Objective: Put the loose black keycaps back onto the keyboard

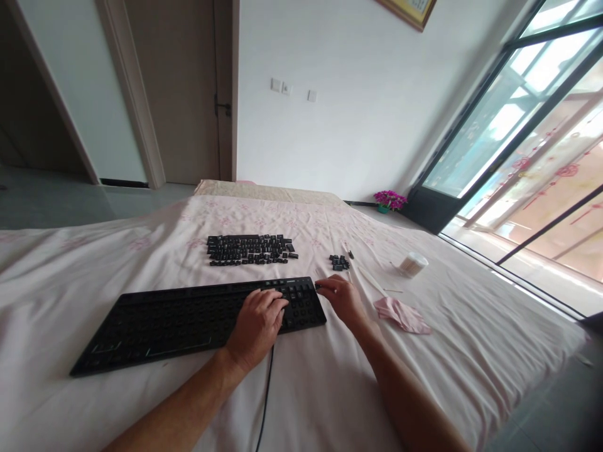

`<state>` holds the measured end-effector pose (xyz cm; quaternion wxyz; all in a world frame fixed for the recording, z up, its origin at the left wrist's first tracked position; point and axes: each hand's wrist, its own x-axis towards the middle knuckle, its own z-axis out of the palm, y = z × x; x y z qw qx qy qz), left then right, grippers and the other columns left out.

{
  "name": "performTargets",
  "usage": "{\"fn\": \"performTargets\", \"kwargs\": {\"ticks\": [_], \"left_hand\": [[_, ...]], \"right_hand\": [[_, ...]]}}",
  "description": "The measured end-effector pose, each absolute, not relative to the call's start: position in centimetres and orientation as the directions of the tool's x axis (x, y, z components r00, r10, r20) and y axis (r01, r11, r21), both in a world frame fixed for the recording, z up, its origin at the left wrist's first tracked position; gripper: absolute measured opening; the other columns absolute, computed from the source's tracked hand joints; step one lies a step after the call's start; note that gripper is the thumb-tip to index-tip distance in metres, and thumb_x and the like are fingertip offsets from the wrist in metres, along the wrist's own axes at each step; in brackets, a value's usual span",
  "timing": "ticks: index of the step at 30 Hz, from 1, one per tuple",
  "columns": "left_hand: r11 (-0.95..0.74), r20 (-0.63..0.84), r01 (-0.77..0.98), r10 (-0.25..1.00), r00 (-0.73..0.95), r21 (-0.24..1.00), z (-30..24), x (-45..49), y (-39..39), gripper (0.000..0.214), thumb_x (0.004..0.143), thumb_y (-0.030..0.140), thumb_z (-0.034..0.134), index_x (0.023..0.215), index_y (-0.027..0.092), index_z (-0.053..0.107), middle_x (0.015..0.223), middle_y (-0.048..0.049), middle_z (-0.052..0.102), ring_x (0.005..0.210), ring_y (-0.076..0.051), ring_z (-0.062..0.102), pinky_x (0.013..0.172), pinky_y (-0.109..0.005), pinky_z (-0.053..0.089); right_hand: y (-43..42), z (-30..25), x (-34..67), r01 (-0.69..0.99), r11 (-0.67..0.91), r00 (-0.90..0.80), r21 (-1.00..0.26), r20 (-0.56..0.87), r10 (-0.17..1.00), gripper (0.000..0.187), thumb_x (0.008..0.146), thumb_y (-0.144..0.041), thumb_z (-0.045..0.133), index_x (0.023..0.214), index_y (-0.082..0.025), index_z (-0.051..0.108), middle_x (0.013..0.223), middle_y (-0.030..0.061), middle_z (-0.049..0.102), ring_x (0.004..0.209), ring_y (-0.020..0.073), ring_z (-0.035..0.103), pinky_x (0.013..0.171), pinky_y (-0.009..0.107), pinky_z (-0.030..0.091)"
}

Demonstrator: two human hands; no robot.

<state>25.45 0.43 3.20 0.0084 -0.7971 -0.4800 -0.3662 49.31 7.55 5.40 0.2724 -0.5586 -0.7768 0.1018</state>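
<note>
On the sheet [325, 383], the keyboard [164, 314] should handle light and stiff; I'd hold its edges. The left hand [259, 317] rests on it, ungrasping; whether the right hand [343, 298] grips anything, I can't tell.

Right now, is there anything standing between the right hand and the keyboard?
Nothing visible does: the right hand is at the right end of the keyboard. The left hand is over the keyboard, further left, not between them.
</note>
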Motion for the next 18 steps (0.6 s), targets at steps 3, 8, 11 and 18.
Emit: {"fn": "performTargets", "kwargs": {"ticks": [3,8,11,18], "left_hand": [[-0.537,0.589,0.774,0.761,0.273,0.335,3.2,25.5,0.4,0.026,0.09,0.016,0.051,0.109,0.023,0.068,0.111,-0.0064,0.068,0.11,-0.023,0.059,0.103,-0.046,0.042],[-0.53,0.574,0.775,0.772,0.274,0.343,3.3,25.5,0.4,0.026,0.089,0.015,0.052,0.109,0.023,0.068,0.112,-0.0059,0.067,0.11,-0.023,0.059,0.102,-0.046,0.042],[-0.535,0.581,0.772,0.767,0.273,0.343,3.3,25.5,0.4,0.027,0.089,0.014,0.053,0.109,0.023,0.068,0.111,-0.0062,0.067,0.109,-0.023,0.059,0.101,-0.046,0.043],[-0.529,0.567,0.777,0.775,0.28,0.34,3.3,25.4,0.4,0.026,0.09,0.015,0.052,0.109,0.023,0.068,0.111,-0.0056,0.067,0.11,-0.023,0.058,0.102,-0.045,0.043]], "right_hand": [[7.4,5.0,48.6,0.727,0.392,-0.253,-0.564,0.31,0.916,0.02,0.085,-0.029,0.062,0.099,-0.027,0.076,0.091,0.0012,0.071,0.082,0.0168,0.065,0.076,0.026,0.047],[7.4,4.7,47.6,0.749,0.424,-0.287,-0.509,0.328,0.9,0.018,0.083,-0.026,0.064,0.095,-0.03,0.077,0.089,0.0005,0.07,0.085,0.0173,0.065,0.078,0.028,0.046],[7.2,4.9,47.5,0.758,0.435,-0.3,-0.486,0.333,0.894,0.018,0.083,-0.024,0.065,0.094,-0.031,0.077,0.089,0.0,0.069,0.085,0.0171,0.064,0.077,0.027,0.046],[6.8,5.2,47.3,0.764,0.469,-0.346,-0.443,0.332,0.877,0.018,0.086,-0.026,0.064,0.098,-0.03,0.077,0.09,0.001,0.069,0.084,0.0169,0.063,0.078,0.026,0.046]]}}
